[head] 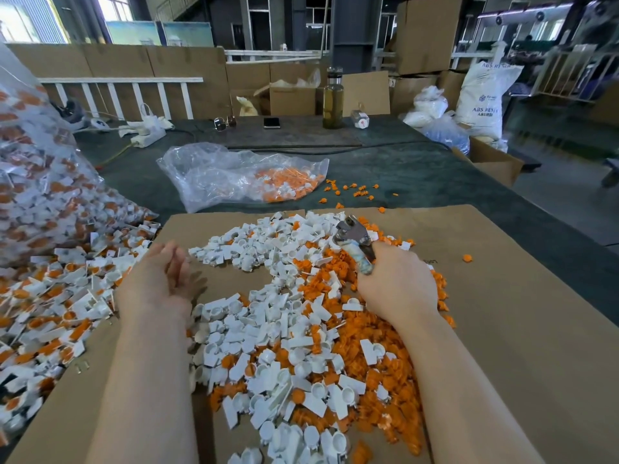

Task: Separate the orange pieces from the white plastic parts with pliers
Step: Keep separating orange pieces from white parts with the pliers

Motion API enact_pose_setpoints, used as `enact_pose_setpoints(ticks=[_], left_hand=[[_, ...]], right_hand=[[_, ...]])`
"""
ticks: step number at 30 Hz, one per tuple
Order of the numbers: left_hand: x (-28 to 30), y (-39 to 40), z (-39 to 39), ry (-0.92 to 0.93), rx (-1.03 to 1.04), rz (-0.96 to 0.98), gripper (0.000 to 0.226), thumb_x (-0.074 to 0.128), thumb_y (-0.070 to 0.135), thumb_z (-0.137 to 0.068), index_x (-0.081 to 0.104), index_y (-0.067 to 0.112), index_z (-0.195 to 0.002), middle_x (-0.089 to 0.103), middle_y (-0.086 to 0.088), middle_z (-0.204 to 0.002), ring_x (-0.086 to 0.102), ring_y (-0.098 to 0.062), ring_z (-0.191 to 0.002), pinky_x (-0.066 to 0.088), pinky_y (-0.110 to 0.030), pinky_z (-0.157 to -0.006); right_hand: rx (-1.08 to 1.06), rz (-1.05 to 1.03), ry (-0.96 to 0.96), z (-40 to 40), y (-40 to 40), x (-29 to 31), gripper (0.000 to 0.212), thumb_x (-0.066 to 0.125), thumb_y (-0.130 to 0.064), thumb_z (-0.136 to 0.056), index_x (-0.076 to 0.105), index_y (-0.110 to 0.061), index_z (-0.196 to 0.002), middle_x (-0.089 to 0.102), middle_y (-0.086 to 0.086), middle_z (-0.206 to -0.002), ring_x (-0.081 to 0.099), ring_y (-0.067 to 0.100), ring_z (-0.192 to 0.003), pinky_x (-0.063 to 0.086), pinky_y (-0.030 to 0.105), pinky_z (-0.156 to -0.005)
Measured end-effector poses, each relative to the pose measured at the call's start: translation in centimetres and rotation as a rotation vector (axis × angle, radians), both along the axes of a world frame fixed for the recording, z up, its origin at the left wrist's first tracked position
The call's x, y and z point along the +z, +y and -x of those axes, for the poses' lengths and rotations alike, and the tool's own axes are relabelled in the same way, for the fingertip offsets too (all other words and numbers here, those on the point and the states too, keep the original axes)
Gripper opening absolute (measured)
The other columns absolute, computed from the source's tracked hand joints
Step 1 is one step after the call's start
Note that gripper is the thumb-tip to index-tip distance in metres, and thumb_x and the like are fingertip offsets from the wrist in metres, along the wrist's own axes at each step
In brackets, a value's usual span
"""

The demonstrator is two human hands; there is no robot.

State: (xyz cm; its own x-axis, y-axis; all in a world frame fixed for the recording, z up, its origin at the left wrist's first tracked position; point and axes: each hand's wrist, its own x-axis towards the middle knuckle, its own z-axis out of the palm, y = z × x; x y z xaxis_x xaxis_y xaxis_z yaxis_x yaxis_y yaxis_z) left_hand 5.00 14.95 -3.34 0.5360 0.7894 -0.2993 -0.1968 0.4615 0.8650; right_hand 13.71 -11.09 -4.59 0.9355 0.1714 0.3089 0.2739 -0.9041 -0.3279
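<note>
My right hand [397,283] grips the handles of the metal pliers [351,234], whose jaws point up and away over the pile. My left hand [160,279] hovers palm-up with relaxed fingers over the cardboard sheet [519,329], holding nothing. A heap of white plastic parts [268,346] mixed with loose orange pieces [385,380] covers the cardboard between my forearms. To the left lies a spread of white parts with orange pieces still in them [50,313].
A large clear bag of unseparated parts [40,182] rises at the left. Another clear bag [241,175] lies beyond the cardboard, with scattered orange pieces [355,190] beside it. A bottle [333,98], phone [271,122] and glasses [225,123] sit on the far table.
</note>
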Motion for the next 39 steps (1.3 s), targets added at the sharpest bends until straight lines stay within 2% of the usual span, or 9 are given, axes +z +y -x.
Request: enact_pose_setpoints(ticks=[3,6,8,10,12,19,25,30,39], left_hand=[[0.3,-0.8,-0.8,0.217,0.022,-0.137,0.016,0.062,0.013,-0.096,0.069,0.027,-0.100,0.068,0.006,-0.098,0.062,-0.006,-0.085,0.053,-0.024,-0.073],[-0.6,-1.5,-1.1,0.503,-0.025,-0.538,0.016,0.061,0.016,-0.095,0.067,0.024,-0.108,0.060,0.003,-0.093,0.056,-0.014,-0.080,0.047,-0.032,-0.065],[-1.2,-1.7,-1.3,0.720,-0.161,-0.795,0.029,0.056,0.020,-0.097,0.061,0.023,-0.125,0.060,-0.008,-0.118,0.059,-0.028,-0.101,0.052,-0.043,-0.083],[-1.5,-2.0,-1.8,0.920,-0.302,-0.981,0.044,0.052,0.021,-0.097,0.051,0.025,-0.140,0.044,-0.017,-0.145,0.044,-0.039,-0.129,0.041,-0.052,-0.106],[-1.4,-2.9,-2.0,0.990,-0.403,-1.098,0.053,0.051,0.018,-0.096,0.043,0.027,-0.147,0.032,-0.017,-0.155,0.032,-0.040,-0.139,0.032,-0.053,-0.112],[-1.5,-3.6,-1.8,0.775,-0.426,-1.116,0.037,0.054,0.005,-0.091,0.061,0.023,-0.122,0.054,-0.011,-0.133,0.050,-0.032,-0.120,0.047,-0.047,-0.099],[-1.4,-3.5,-1.9,0.917,-0.529,-1.200,0.056,0.057,0.012,-0.091,0.045,0.027,-0.143,0.045,-0.013,-0.145,0.044,-0.035,-0.130,0.040,-0.052,-0.107],[-1.5,-4.1,-1.6,0.671,-0.558,-1.160,0.051,0.060,-0.001,-0.086,0.064,0.030,-0.126,0.057,0.000,-0.139,0.055,-0.021,-0.120,0.043,-0.024,-0.082],[-1.4,-4.2,-1.8,0.547,-0.493,-0.971,0.024,0.078,0.020,-0.081,0.058,0.024,-0.094,0.063,0.006,-0.093,0.060,-0.014,-0.085,0.047,-0.029,-0.064]], right_hand=[[-0.022,0.000,-0.004,0.1,0.2,-0.2,0.030,0.060,-0.027,-0.083,0.034,-0.025,-0.067,0.046,-0.007,-0.062,0.041,0.008,-0.052,0.024,0.022,-0.042],[-0.037,0.027,0.000,0.0,0.3,-0.3,0.031,0.060,-0.027,-0.081,0.033,-0.026,-0.067,0.045,-0.008,-0.063,0.041,0.008,-0.053,0.023,0.022,-0.043],[-0.033,0.047,0.002,0.0,0.4,-0.3,0.026,0.061,-0.028,-0.082,0.037,-0.026,-0.072,0.043,-0.009,-0.066,0.040,0.007,-0.054,0.024,0.022,-0.042],[-0.018,0.069,0.006,0.0,0.5,-0.3,0.021,0.061,-0.030,-0.084,0.041,-0.025,-0.083,0.040,-0.009,-0.072,0.041,0.009,-0.058,0.024,0.023,-0.043],[-0.004,0.091,0.009,0.0,0.5,-0.3,0.022,0.061,-0.031,-0.085,0.040,-0.025,-0.088,0.040,-0.007,-0.078,0.039,0.012,-0.062,0.024,0.024,-0.043],[0.034,0.123,0.020,-0.1,0.8,-0.4,0.027,0.063,-0.034,-0.085,0.057,-0.022,-0.108,0.044,-0.008,-0.089,0.044,0.012,-0.071,0.026,0.023,-0.044],[0.025,0.140,0.025,-0.1,0.9,-0.6,0.032,0.063,-0.035,-0.085,0.057,-0.021,-0.113,0.048,-0.005,-0.097,0.045,0.014,-0.073,0.027,0.023,-0.045],[0.029,0.147,0.020,-0.3,0.9,-0.6,0.036,0.064,-0.038,-0.085,0.057,-0.021,-0.117,0.053,-0.005,-0.102,0.044,0.013,-0.074,0.026,0.023,-0.045],[0.004,0.075,0.030,-0.2,1.0,-0.7,0.034,0.062,-0.047,-0.087,0.057,-0.023,-0.112,0.040,-0.010,-0.087,0.041,0.009,-0.066,0.025,0.022,-0.044]])
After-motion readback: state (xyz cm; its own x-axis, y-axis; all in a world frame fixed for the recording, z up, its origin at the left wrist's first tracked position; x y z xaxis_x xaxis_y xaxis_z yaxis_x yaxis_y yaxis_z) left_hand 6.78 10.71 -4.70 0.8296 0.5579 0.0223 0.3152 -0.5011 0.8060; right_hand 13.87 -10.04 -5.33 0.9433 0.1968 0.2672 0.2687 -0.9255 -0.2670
